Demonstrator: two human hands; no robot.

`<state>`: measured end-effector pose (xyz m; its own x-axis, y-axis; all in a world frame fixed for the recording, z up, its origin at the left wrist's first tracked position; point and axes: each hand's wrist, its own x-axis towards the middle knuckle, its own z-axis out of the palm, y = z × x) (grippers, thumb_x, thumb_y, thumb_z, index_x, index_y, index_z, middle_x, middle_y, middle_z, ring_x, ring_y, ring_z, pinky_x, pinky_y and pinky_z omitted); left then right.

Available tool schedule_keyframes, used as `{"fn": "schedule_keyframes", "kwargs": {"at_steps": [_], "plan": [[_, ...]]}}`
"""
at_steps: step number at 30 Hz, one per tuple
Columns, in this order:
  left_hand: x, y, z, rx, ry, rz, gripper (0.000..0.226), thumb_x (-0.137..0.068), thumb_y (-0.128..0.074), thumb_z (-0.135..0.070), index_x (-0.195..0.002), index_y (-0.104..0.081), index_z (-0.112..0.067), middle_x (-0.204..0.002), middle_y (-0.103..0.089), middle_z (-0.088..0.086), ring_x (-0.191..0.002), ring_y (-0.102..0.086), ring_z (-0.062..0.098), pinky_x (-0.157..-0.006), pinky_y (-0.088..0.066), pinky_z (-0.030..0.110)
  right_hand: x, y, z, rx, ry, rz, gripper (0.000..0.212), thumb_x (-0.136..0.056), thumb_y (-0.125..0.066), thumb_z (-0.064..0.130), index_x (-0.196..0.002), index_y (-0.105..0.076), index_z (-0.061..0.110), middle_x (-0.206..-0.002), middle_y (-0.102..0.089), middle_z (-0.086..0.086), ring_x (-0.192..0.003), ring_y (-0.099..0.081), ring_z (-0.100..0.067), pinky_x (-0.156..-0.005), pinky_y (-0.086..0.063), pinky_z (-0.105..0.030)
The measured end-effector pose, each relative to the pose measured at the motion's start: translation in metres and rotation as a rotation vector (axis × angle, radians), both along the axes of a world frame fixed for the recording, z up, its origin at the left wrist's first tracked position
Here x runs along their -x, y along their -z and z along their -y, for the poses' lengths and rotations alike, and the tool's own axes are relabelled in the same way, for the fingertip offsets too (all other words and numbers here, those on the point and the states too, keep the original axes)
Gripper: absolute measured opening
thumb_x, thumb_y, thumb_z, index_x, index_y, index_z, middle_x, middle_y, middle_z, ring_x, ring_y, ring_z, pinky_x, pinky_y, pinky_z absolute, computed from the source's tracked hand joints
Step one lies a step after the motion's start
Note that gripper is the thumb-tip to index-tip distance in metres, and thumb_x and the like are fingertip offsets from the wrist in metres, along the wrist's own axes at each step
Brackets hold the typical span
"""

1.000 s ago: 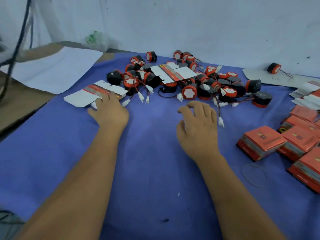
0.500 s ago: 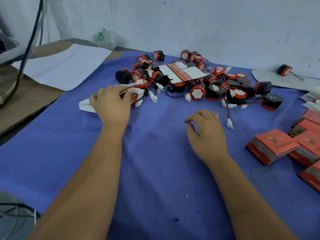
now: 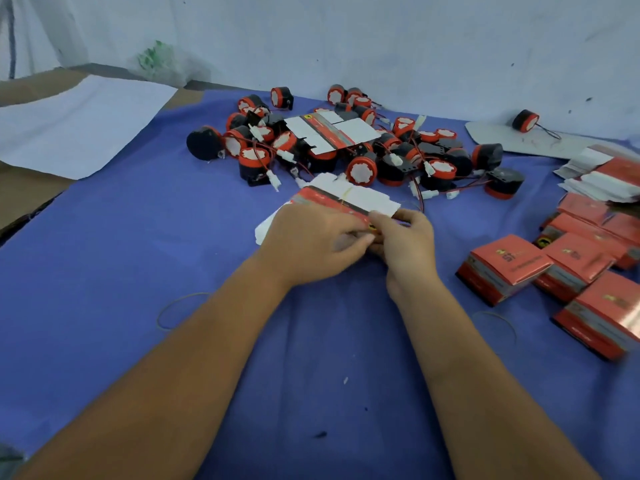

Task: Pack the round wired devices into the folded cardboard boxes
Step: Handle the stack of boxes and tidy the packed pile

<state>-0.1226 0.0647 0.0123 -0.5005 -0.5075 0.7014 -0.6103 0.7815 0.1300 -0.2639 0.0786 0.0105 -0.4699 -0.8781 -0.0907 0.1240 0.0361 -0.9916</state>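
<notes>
Gripping a flat stack of unfolded red-and-white cardboard box blanks (image 3: 341, 202), both hands are meeting at its near edge in the middle of the blue cloth-covered table (image 3: 138, 258). The left hand (image 3: 311, 242) is lying over the stack's left part with its fingers curled onto the card, and the right hand (image 3: 403, 242) is pinching the stack's near right corner between thumb and fingers. A thin yellow rubber band is running across the blanks, which are showing a red printed strip and plain white flaps.

Just beyond the stack, a heap of round black-and-red wired devices (image 3: 360, 157) with white faces, red wires and small white plug connectors is lying tangled together. One more flat white-and-red box blank (image 3: 330, 133) is resting on top of that heap. A single round device (image 3: 525, 120) is sitting apart by the wall on a grey sheet.

At the right, several folded red cardboard boxes (image 3: 505, 268) are lying close together, touching one another, with more flat blanks (image 3: 602, 174) piled behind them.
</notes>
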Motion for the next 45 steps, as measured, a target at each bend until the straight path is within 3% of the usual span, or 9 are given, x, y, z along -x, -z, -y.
{"fn": "schedule_keyframes", "kwargs": {"at_steps": [3,7,11,17,20,26,30,42,45], "plan": [[0.003,0.000,-0.002,-0.245,-0.045,-0.283,0.040,-0.090,-0.044,-0.045,-0.091,-0.077,-0.023,-0.078,-0.073,-0.009,-0.071,-0.064,0.011,-0.061,-0.049,0.033,-0.001,0.003,0.000,-0.008,0.049,-0.093,0.025,-0.086,-0.070,0.006,-0.106,-0.056,0.010,-0.097,-0.067,-0.007,-0.087,-0.065,-0.021,-0.073,-0.057,-0.030],[-0.007,0.004,0.018,-0.327,-0.300,-0.475,0.025,-0.086,-0.066,-0.035,-0.107,-0.071,-0.024,-0.106,-0.069,-0.009,-0.101,-0.060,0.011,-0.089,-0.049,0.033,0.001,0.003,-0.001,0.072,0.109,-0.145,0.022,-0.088,-0.066,0.005,-0.090,-0.052,0.022,-0.085,-0.060,0.002,-0.075,-0.058,-0.010,-0.054,-0.049,-0.015],[-0.015,0.012,0.032,-0.680,-0.339,-0.498,0.071,-0.082,-0.076,-0.044,-0.141,-0.046,-0.019,-0.136,-0.052,-0.001,-0.121,-0.049,0.013,-0.092,-0.037,0.024,0.009,0.001,-0.004,0.154,0.106,-0.150,0.025,-0.090,-0.063,0.003,-0.086,-0.052,0.025,-0.084,-0.065,0.002,-0.070,-0.062,-0.006,-0.052,-0.050,-0.012],[-0.022,0.008,0.036,-0.861,-0.175,-0.849,0.034,-0.083,-0.077,-0.033,-0.113,-0.064,-0.024,-0.078,-0.066,-0.014,-0.071,-0.065,-0.002,-0.060,-0.049,0.016,0.023,-0.003,-0.007,0.188,0.065,-0.169,0.022,-0.091,-0.065,0.005,-0.088,-0.062,0.027,-0.079,-0.069,0.010,-0.069,-0.067,0.002,-0.059,-0.053,-0.015],[-0.020,0.007,0.031,-0.826,-0.076,-0.876,0.009,-0.089,-0.071,-0.019,-0.098,-0.072,-0.019,-0.068,-0.070,-0.017,-0.065,-0.068,-0.001,-0.056,-0.051,0.014,0.022,-0.003,-0.008,0.165,0.059,-0.248,0.019,-0.089,-0.068,0.010,-0.101,-0.064,0.024,-0.084,-0.066,0.008,-0.071,-0.064,0.000,-0.063,-0.052,-0.017],[-0.016,0.005,0.029,-0.726,-0.134,-0.799,0.017,-0.100,-0.055,-0.018,-0.105,-0.071,-0.020,-0.085,-0.069,-0.018,-0.070,-0.066,-0.008,-0.060,-0.050,0.008,0.004,-0.001,-0.012,0.265,0.235,-1.006,0.041,-0.078,-0.077,0.030,-0.115,-0.060,0.021,-0.120,-0.047,-0.002,-0.113,-0.042,-0.019,-0.096,-0.035,-0.032],[-0.013,0.002,0.024,-0.656,-0.086,-0.702,0.015,-0.098,-0.059,-0.018,-0.106,-0.072,-0.020,-0.096,-0.066,-0.008,-0.086,-0.063,0.000,-0.079,-0.051,0.016,-0.004,0.005,-0.010,0.149,0.146,-1.138,0.044,-0.079,-0.071,0.051,-0.112,-0.059,0.025,-0.121,-0.045,0.000,-0.115,-0.035,-0.021,-0.092,-0.022,-0.033],[-0.004,0.000,0.017,-0.874,0.085,-0.813,0.009,-0.092,-0.065,-0.008,-0.085,-0.066,-0.014,-0.129,-0.058,-0.010,-0.106,-0.064,0.011,-0.081,-0.056,0.026,0.000,-0.005,-0.011,0.015,0.092,-1.193,0.018,-0.098,-0.047,0.024,-0.094,-0.058,0.010,-0.100,-0.057,-0.005,-0.099,-0.048,-0.025,-0.080,-0.044,-0.042],[-0.004,0.000,0.015,-0.973,0.121,-0.884,0.013,-0.090,-0.064,-0.002,-0.091,-0.063,-0.015,-0.107,-0.072,-0.001,-0.093,-0.070,0.015,-0.075,-0.056,0.031,0.003,-0.005,-0.011,0.050,0.062,-1.176,0.016,-0.097,-0.047,0.021,-0.089,-0.053,0.010,-0.096,-0.055,-0.005,-0.095,-0.047,-0.023,-0.076,-0.042,-0.039]]}}
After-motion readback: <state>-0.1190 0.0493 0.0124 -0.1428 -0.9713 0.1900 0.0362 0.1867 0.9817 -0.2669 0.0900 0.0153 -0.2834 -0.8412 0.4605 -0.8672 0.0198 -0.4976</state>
